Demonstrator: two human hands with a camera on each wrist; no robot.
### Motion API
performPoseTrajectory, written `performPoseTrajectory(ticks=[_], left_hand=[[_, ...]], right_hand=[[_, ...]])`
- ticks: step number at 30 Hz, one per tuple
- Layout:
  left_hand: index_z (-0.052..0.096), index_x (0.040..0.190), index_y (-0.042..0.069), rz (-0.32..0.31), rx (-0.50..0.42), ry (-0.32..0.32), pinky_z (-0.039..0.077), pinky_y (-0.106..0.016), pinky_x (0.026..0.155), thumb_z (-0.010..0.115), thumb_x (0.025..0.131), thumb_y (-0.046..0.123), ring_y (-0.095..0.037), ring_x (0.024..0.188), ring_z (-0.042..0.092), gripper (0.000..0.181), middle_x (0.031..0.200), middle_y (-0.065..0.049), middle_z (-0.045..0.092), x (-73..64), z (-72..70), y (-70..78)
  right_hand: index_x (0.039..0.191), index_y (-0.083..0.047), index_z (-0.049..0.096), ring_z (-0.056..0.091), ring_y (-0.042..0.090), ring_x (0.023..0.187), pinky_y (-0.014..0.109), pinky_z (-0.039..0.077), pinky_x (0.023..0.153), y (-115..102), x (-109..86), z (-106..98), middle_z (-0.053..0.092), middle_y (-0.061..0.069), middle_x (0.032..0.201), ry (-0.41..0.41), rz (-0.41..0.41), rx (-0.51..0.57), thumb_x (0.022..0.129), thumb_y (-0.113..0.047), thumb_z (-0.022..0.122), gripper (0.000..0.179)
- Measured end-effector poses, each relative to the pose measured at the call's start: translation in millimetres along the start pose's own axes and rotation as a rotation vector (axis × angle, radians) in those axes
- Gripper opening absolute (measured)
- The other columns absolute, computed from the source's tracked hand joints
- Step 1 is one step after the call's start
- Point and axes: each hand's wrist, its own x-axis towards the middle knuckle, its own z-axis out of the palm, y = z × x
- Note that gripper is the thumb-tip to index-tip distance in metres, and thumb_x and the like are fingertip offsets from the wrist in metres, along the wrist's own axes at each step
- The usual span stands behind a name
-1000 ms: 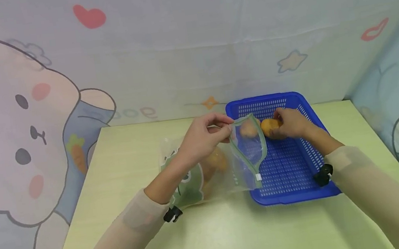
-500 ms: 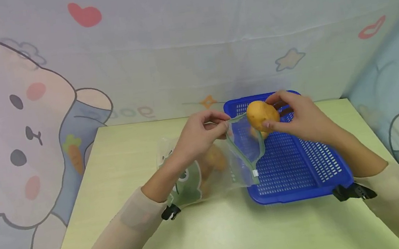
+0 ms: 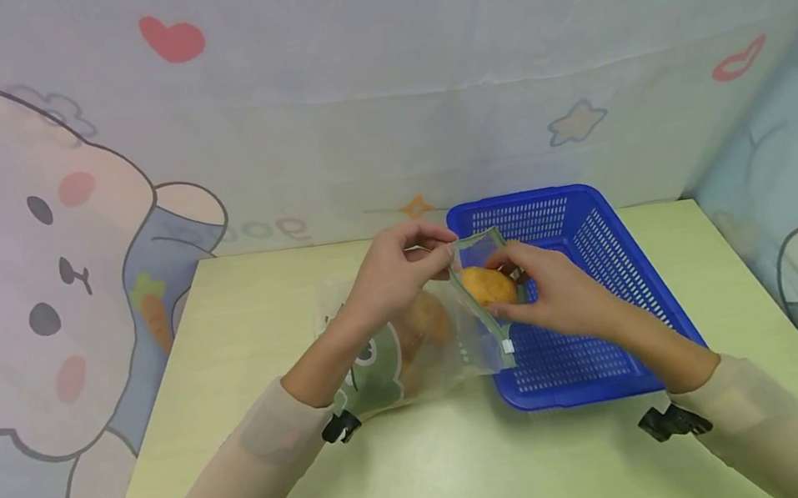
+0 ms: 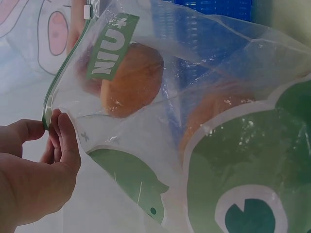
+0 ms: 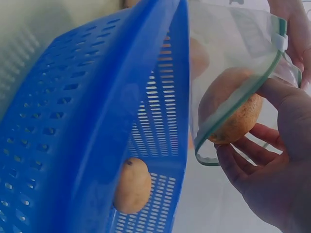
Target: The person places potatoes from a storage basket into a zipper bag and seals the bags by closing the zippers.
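Note:
My left hand (image 3: 391, 279) pinches the green zip edge of a clear zip bag (image 3: 377, 370) printed with a green cartoon. The bag lies across the table, its mouth spread toward the right. My right hand (image 3: 563, 290) holds a yellow-brown potato (image 3: 489, 286) at that mouth. In the right wrist view this potato (image 5: 233, 111) is partly inside, with the green zip line crossing it. The left wrist view shows it through the film, under the printed letters. Deeper in the bag is another potato (image 4: 214, 111), partly hidden by the print.
A blue perforated basket (image 3: 617, 271) stands behind and right of the bag, whose mouth overlaps its left side in the head view. One potato (image 5: 133, 187) lies in the basket. The pale table (image 3: 429, 480) ends at a printed cloth backdrop (image 3: 367, 118).
My right hand has lifted the potato out of the blue basket and carried it left into the bag's mouth. The left hand has kept its pinch on the bag's edge.

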Motion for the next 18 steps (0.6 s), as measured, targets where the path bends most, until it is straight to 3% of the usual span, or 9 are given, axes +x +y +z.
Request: performPoseTrajectory(ticks=[10,18], left_hand=[[0.072,0.118,0.000,0.003,-0.027,0.010,0.064,-0.037,0.087,0.067,0.103,0.011,-0.023,0.088,0.076,0.019,0.111,-0.011,0.074,0.6,-2.3,-1.3],[0.073,0.117,0.000,-0.006,-0.024,0.024,0.063,-0.044,0.090,0.067,0.103,0.010,-0.021,0.091,0.076,0.019,0.112,-0.011,0.074,0.7,-4.1,-1.1]], right_hand=[[0.131,-0.007,0.064,0.069,0.024,0.106,0.045,0.062,0.090,1,-4.4,0,0.070,0.004,0.120,0.003,0.005,-0.019,0.091,-0.027,0.087,0.050],[0.120,-0.002,0.068,0.070,0.028,0.099,0.049,0.062,0.083,23,3.1,-16,0.072,0.012,0.112,0.161,0.032,-0.040,0.098,-0.014,0.077,0.027]])
